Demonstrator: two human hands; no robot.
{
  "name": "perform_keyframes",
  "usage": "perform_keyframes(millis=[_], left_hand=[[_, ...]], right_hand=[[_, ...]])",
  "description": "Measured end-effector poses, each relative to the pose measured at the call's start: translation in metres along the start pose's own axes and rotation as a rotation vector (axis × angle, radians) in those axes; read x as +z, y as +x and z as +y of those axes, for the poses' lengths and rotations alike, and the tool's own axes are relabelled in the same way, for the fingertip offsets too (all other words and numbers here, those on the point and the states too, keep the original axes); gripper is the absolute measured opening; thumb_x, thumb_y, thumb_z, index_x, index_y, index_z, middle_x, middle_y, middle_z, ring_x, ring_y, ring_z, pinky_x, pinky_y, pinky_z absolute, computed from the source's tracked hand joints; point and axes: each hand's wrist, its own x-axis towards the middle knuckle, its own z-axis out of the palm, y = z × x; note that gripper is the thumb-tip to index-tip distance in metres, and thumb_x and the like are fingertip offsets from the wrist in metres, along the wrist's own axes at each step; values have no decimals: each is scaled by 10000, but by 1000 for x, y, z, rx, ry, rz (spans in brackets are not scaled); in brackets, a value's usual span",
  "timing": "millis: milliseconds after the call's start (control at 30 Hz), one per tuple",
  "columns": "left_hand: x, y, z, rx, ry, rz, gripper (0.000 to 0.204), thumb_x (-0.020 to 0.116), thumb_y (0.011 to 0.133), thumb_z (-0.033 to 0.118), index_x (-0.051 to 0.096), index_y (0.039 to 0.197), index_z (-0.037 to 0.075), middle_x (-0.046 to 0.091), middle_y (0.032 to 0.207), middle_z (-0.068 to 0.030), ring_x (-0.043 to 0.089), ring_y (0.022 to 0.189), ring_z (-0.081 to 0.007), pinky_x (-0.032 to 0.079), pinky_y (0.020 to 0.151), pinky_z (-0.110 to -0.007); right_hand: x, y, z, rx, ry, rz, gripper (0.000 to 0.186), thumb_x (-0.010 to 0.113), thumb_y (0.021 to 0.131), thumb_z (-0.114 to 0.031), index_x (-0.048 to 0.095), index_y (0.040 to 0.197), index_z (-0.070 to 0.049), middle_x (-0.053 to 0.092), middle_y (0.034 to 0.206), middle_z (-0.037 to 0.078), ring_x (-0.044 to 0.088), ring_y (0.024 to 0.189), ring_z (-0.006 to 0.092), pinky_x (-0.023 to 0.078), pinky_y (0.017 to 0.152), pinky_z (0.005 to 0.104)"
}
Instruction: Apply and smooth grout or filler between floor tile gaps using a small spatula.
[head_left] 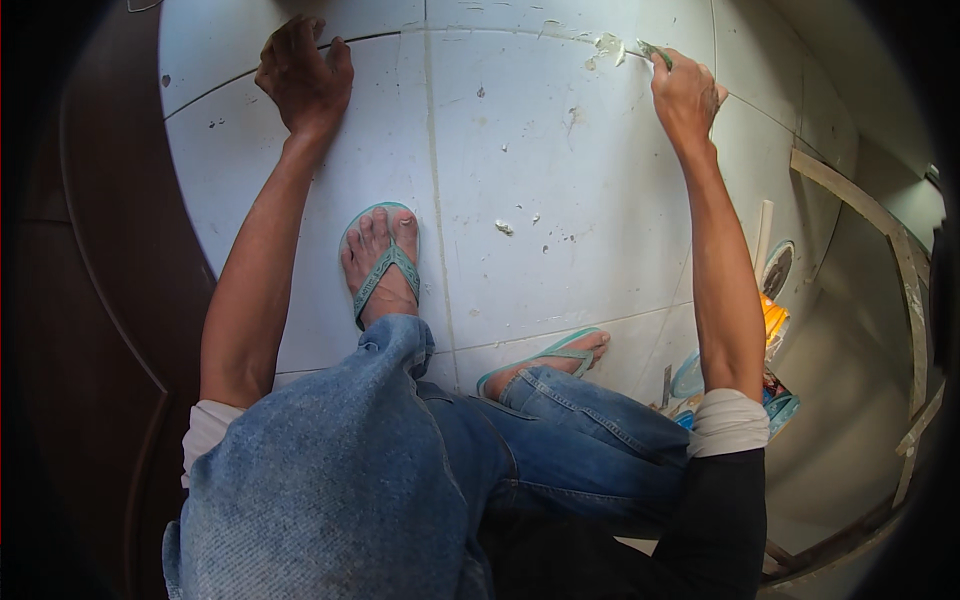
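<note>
Wore blue jeans, bent at the knees, and pale rolled cuffs at both elbows, with a black sleeve above the right one. Wore also, on bare feet, green thong sandals, with the left set flat and the right turned outward, partly covered by denim. Had at the right, beside the forearm and partly hidden by it, a mixed group: an orange packet, a round dark-faced thing of unclear kind, and a pale stick. Had farther out on that side a long pale strip, bowed in outline; on the opposite side, a dark brown panel. Crouched over white floor tiles, scuffed, dotted with pale crumbs, crossed lengthwise by a pale joint and, beyond, sideways by a dark joint. Held left hand by the dark joint, with fingers loosely bent and parted, thumb spread; contact with the floor not certain. Gripped in right hand, with fingers closed around it, a small tool, greenish, of unclear type. Held its tip at the far joint line, just beside a whitish smear.
</note>
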Motion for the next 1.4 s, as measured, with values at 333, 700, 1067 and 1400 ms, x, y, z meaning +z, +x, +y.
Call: perform_keyframes(millis=[333, 700, 1067, 1400], left_hand=[[-3, -5, -8, -6, -21, 13, 461, 762, 927, 252, 598, 1347, 156, 631, 1345, -42, 533, 1373, -306, 362, 1112, -555], [-3, -3, -7, 1, -30, 26, 445, 763, 930, 254, 603, 1332, 147, 647, 1325, -46, 535, 1374, -312, 378, 1100, -557], [-1, -4, -5, -15, -11, 12, 464, 750, 947, 269, 589, 1362, 140, 638, 1349, -52, 534, 1377, -318, 373, 1111, -568], [1, -3, -1, -11, -15, 2, 448, 752, 948, 266, 597, 1351, 147, 639, 1343, -47, 536, 1373, -315, 384, 1092, -569]], right_hand=[[-12, -17, -77, -230, 73, -304, 226, 663, 1007, -333, 845, 1063, -211, 817, 998, 79, 743, 990, 350, 457, 919, 558], [-2, -60, 1, -453, -122, -2, 392, 717, 904, -94, 809, 1256, -241, 814, 1061, -11, 688, 955, 187, 396, 946, 451], [0, -34, -18, -411, 118, -75, 275, 682, 972, -178, 846, 1189, -223, 788, 892, 114, 726, 843, 358, 462, 800, 503], [-7, 3, -20, -437, 106, -231, 289, 637, 969, -131, 850, 1152, -198, 824, 1044, 78, 724, 1019, 317, 565, 905, 440]])
